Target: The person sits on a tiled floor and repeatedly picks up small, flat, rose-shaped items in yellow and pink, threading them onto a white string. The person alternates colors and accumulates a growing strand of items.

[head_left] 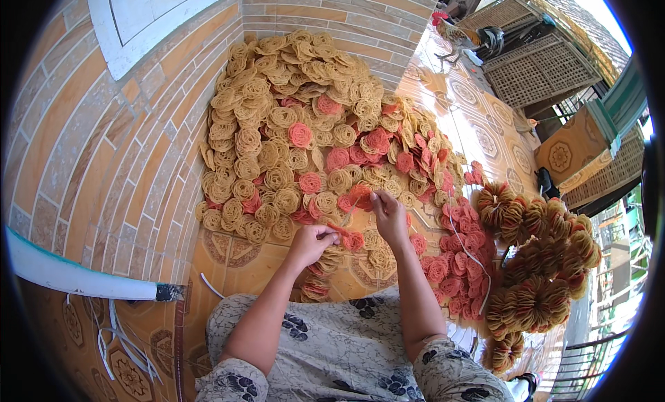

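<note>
In front of me spreads a big heap of round, coiled, lacy crackers (pixel 277 177), mostly tan with red-pink ones among them. My left hand (pixel 312 245) is closed in a pinch on a red-orange cracker (pixel 338 229), seen nearly edge-on. Just to the right and a little farther off, my right hand (pixel 391 220) pinches another red-orange cracker (pixel 359 195) between thumb and fingers, above the heap's near edge. Below my left hand, a row of tan and red crackers (pixel 316 284) stands packed face to face, partly hidden by my wrist and clothing.
Pink crackers (pixel 460 256) lie right of my right forearm, crossed by a white strip (pixel 467 246). Beyond them sit ring-shaped bundles of crackers (pixel 533 305). White strips (pixel 125 343) hang at lower left. A brick-patterned wall (pixel 138 173) bounds the left; a rooster (pixel 460 38) stands far right.
</note>
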A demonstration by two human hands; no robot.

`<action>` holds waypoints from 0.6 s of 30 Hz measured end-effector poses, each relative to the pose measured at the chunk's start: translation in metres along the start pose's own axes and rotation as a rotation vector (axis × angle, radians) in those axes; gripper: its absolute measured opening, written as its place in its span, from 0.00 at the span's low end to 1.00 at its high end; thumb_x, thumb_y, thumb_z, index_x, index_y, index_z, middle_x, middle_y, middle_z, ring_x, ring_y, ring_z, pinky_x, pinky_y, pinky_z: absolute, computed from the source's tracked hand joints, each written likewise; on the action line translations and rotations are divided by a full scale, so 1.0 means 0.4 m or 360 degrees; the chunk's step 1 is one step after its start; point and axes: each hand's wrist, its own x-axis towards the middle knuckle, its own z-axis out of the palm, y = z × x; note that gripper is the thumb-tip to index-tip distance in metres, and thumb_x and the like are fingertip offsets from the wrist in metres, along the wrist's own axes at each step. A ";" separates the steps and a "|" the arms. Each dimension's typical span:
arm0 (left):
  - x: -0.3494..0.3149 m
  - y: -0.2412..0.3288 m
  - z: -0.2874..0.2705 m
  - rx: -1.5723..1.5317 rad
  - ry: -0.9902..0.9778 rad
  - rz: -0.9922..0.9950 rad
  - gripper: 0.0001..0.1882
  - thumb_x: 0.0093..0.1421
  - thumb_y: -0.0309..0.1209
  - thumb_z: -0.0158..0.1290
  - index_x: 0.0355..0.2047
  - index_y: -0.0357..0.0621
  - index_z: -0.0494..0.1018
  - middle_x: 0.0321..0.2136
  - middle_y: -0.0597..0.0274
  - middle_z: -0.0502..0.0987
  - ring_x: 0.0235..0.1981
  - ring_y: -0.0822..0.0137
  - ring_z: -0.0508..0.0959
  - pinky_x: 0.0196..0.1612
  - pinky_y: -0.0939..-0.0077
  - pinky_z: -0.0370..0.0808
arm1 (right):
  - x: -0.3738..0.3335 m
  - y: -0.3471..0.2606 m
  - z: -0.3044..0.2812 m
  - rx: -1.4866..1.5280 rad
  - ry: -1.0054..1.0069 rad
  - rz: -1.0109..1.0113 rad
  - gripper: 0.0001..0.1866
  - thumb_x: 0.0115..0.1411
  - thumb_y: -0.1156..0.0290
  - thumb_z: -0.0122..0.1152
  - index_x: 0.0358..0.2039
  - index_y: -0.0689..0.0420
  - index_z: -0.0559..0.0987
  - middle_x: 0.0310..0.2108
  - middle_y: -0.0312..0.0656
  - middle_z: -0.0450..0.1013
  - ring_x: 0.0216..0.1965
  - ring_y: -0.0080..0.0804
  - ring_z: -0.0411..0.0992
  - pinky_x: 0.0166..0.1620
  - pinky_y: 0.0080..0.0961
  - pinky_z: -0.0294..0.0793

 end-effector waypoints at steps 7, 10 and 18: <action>0.010 -0.024 -0.016 0.0049 0.0199 0.0022 0.10 0.61 0.29 0.54 0.36 0.33 0.78 0.29 0.61 0.82 0.32 0.76 0.79 0.39 0.81 0.73 | 0.100 0.068 0.085 0.0039 0.0018 0.0152 0.21 0.63 0.57 0.56 0.42 0.65 0.79 0.34 0.50 0.78 0.36 0.34 0.77 0.41 0.29 0.73; 0.015 -0.040 -0.030 -0.0193 0.0304 -0.0031 0.10 0.61 0.30 0.55 0.36 0.34 0.78 0.29 0.62 0.82 0.31 0.77 0.78 0.39 0.81 0.72 | 0.192 0.110 0.174 -0.0558 0.0269 0.0014 0.31 0.57 0.53 0.62 0.53 0.63 0.72 0.45 0.53 0.74 0.42 0.43 0.75 0.51 0.38 0.68; 0.020 -0.061 -0.059 0.0024 0.0279 0.0027 0.12 0.60 0.34 0.56 0.35 0.37 0.79 0.28 0.60 0.82 0.30 0.72 0.80 0.36 0.77 0.73 | 0.123 0.119 0.210 -0.0639 -0.0254 -0.0038 0.27 0.51 0.63 0.68 0.49 0.58 0.68 0.39 0.48 0.76 0.42 0.42 0.74 0.53 0.41 0.66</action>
